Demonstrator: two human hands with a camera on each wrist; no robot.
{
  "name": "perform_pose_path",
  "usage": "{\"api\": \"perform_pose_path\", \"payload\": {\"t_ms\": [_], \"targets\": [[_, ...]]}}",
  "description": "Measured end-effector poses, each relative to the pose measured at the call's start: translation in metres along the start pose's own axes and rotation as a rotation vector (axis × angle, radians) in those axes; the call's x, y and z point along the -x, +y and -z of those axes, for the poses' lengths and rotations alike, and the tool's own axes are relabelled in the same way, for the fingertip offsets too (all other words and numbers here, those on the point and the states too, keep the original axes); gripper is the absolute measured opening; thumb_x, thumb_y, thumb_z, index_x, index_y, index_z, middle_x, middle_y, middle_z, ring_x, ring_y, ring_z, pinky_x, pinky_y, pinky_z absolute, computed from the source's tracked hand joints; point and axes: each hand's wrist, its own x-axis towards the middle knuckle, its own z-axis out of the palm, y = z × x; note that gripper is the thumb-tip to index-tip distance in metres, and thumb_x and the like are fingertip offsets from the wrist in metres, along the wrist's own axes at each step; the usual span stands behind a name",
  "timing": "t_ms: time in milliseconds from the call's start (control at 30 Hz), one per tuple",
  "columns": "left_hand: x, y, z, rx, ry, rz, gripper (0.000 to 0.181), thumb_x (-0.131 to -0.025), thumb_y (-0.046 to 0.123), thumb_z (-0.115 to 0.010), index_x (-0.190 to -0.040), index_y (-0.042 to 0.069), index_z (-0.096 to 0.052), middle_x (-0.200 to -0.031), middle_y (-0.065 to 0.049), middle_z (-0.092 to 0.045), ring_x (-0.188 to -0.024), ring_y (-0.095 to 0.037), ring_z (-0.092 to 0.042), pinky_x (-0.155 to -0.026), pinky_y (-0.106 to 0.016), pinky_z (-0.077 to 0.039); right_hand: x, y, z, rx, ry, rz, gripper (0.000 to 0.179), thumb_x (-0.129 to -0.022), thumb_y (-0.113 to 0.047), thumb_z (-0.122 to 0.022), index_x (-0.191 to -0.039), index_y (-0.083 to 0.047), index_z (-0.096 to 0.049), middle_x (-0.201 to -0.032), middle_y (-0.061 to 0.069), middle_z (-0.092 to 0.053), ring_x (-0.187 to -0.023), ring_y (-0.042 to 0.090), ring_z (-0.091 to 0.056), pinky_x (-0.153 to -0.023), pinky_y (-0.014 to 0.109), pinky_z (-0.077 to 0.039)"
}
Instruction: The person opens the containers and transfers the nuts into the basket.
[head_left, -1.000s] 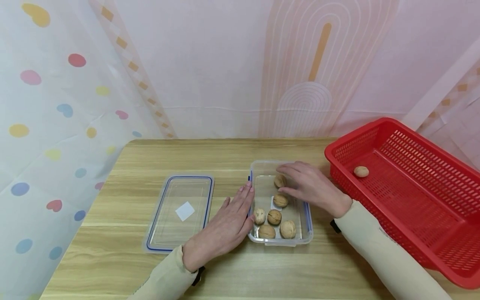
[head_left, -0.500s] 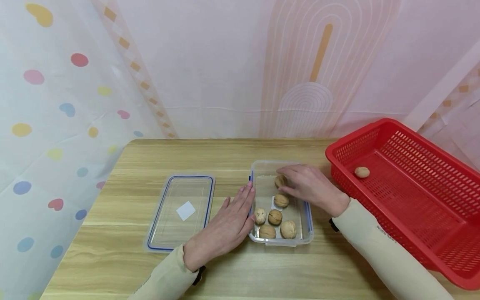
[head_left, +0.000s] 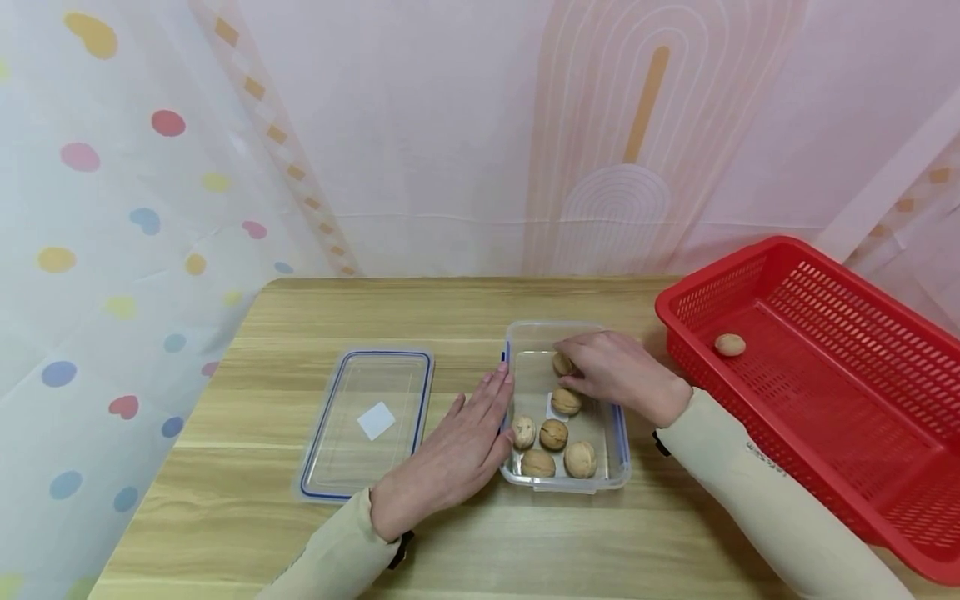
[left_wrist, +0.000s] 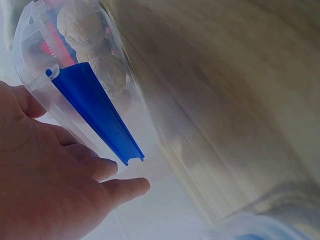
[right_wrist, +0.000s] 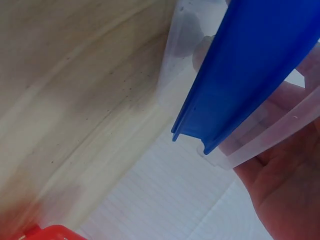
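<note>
A clear plastic food container [head_left: 566, 485] with blue side clips stands on the table, several walnuts inside it. My left hand [head_left: 450, 467] lies along its left wall with fingers extended, fingertips at the rim; in the left wrist view the blue clip [left_wrist: 95, 110] is right by those fingers. Reaching over the right wall, my right hand [head_left: 618, 371] pinches a walnut [head_left: 562, 364] near the container's back between thumb and fingers, partly covering it. Another walnut [head_left: 566, 402] lies just in front of it, over a white label. From the right wrist, the other blue clip [right_wrist: 245, 70] hides most of the fingers.
Left of the container, its clear lid [head_left: 363, 425] with a blue seal lies flat on the wooden table [head_left: 465, 304]. A red plastic basket [head_left: 795, 433] stands at the right, close to the right forearm, with a single walnut [head_left: 730, 344] inside. A patterned cloth hangs behind.
My right hand has lowered slightly and its thumb and fingers have closed in on the back walnut. The left hand stays put at the container's side. The head view has shifted a little.
</note>
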Motion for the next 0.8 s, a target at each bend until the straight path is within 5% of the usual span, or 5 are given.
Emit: {"api": "perform_pose_path", "payload": {"t_ms": [233, 467, 800], "targets": [[0.0003, 0.0003, -0.0001, 0.01, 0.009, 0.003, 0.064, -0.113, 0.03, -0.037, -0.164, 0.0, -0.013, -0.173, -0.015, -0.005, -0.157, -0.032, -0.014, -0.12, -0.061, -0.027, -0.0018, -0.002, -0.0018, -0.02, 0.023, 0.051, 0.02, -0.088, -0.02, -0.085, -0.097, -0.009, -0.07, -0.081, -0.004, -0.062, -0.072, 0.012, -0.056, -0.067, 0.033, -0.055], [-0.0001, 0.0007, 0.0003, 0.018, 0.008, 0.001, 0.063, -0.113, 0.029, -0.038, -0.164, 0.0, -0.014, -0.172, -0.015, -0.006, -0.157, -0.032, -0.014, -0.12, -0.061, -0.027, -0.0025, 0.0003, -0.0049, -0.114, -0.004, 0.071, 0.048, -0.089, -0.018, -0.084, -0.129, 0.004, -0.069, -0.123, 0.014, -0.073, -0.11, 0.026, -0.07, -0.097, 0.044, -0.056], [0.0007, 0.0, 0.0003, 0.02, 0.01, 0.006, 0.064, -0.112, 0.03, -0.038, -0.164, 0.0, -0.014, -0.173, -0.015, -0.006, -0.157, -0.031, -0.013, -0.12, -0.061, -0.027, -0.0005, 0.0018, -0.0055, -0.092, 0.02, 0.071, 0.049, -0.089, -0.023, -0.084, -0.127, 0.003, -0.07, -0.123, 0.015, -0.073, -0.113, 0.029, -0.07, -0.099, 0.047, -0.055]]}}
